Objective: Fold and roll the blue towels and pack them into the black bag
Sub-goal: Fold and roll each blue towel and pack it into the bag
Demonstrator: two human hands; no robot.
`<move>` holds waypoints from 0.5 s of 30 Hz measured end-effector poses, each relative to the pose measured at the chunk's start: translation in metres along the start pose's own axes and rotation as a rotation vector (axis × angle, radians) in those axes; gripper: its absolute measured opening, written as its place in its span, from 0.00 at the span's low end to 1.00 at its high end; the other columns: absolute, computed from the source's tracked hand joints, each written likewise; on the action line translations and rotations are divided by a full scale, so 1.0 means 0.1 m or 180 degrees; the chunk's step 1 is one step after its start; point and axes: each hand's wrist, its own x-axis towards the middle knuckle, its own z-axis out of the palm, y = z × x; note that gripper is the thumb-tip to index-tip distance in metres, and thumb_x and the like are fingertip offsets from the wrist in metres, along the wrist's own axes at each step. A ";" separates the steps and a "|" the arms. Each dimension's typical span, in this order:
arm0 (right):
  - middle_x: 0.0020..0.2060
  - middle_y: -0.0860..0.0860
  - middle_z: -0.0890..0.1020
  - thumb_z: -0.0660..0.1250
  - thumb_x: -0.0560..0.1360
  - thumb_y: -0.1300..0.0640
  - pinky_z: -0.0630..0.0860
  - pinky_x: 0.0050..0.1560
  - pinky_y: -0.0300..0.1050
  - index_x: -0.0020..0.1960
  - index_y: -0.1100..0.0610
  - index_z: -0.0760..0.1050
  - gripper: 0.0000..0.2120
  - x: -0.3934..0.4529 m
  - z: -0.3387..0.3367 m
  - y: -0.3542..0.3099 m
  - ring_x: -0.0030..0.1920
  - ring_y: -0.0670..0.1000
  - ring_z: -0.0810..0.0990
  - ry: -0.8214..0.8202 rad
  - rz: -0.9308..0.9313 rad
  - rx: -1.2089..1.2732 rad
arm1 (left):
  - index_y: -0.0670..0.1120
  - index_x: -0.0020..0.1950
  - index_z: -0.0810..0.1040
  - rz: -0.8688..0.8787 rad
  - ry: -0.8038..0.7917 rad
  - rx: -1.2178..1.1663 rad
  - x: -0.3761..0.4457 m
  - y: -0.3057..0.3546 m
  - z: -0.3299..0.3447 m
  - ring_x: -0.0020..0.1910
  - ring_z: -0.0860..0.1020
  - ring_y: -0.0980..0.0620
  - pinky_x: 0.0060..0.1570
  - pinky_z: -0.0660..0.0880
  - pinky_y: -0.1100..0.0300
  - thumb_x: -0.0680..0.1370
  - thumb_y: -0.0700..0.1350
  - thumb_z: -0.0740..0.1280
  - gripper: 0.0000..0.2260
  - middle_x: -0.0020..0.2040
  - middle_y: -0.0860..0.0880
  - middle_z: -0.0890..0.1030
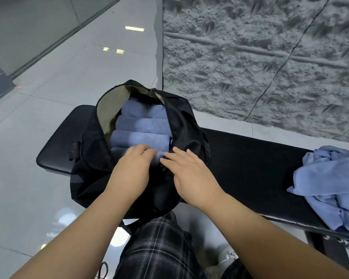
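**Inspector:** Report the bag's position and contents.

**Operator:** I see the black bag (181, 125) lying on the left end of the black padded worktop (250, 158), its near end hanging over the worktop's front edge toward the person's plaid-clad leg (155, 248). Its zip opening is spread wide, showing an olive lining (109, 105). Inside I count rolled blue towels (141, 125) laid crosswise, one behind the other, touching; the rearmost row appears to hold two rolls side by side.

**Inspector:** Left hand?

**Operator:** My reading is that the left hand (131, 170) rests palm down on the nearest towel roll (155, 158) at the near end of the opening. Its fingers are bent over the top of the roll, pressing it; I cannot tell whether they close round it.

**Inspector:** Right hand?

**Operator:** The right hand (191, 178) lies just beside the left, fingers straight and spread. Its fingertips touch the same nearest roll and the right lip of the bag opening. It grips nothing that I can see. The two hands sit close together, fingertips nearly meeting over the roll.

**Inspector:** Remaining stock?

**Operator:** I note a loose pile of unfolded blue towels (330, 188) at the right end of the worktop, well apart from the bag and both hands, partly draped over the front edge.

**Inspector:** Surroundings?

**Operator:** Glossy grey floor tiles (48, 117) to the left; a rough textured grey wall (250, 57) behind the worktop.
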 end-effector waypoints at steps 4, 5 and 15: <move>0.60 0.50 0.80 0.62 0.65 0.66 0.64 0.65 0.57 0.62 0.55 0.77 0.26 -0.17 -0.12 0.12 0.64 0.55 0.76 0.0066 0.0275 0.0181 | 0.43 0.59 0.77 0.0214 0.0353 -0.0188 0.07 0.31 0.04 0.51 0.76 0.42 0.45 0.78 0.46 0.72 0.31 0.61 0.18 0.55 0.45 0.78; 0.62 0.50 0.78 0.62 0.67 0.67 0.61 0.67 0.55 0.64 0.54 0.76 0.26 -0.22 -0.15 0.17 0.66 0.54 0.74 0.0073 0.0374 0.0267 | 0.44 0.60 0.77 0.0251 0.0418 -0.0244 0.08 0.41 0.05 0.51 0.76 0.43 0.46 0.78 0.48 0.71 0.31 0.60 0.19 0.55 0.45 0.78; 0.62 0.48 0.76 0.59 0.76 0.66 0.65 0.68 0.48 0.65 0.54 0.74 0.19 -0.99 -0.44 0.85 0.63 0.50 0.72 0.0600 0.1846 0.0734 | 0.42 0.63 0.76 0.0652 0.0169 -0.0525 0.13 1.25 0.46 0.59 0.74 0.44 0.56 0.75 0.49 0.77 0.36 0.64 0.14 0.60 0.44 0.77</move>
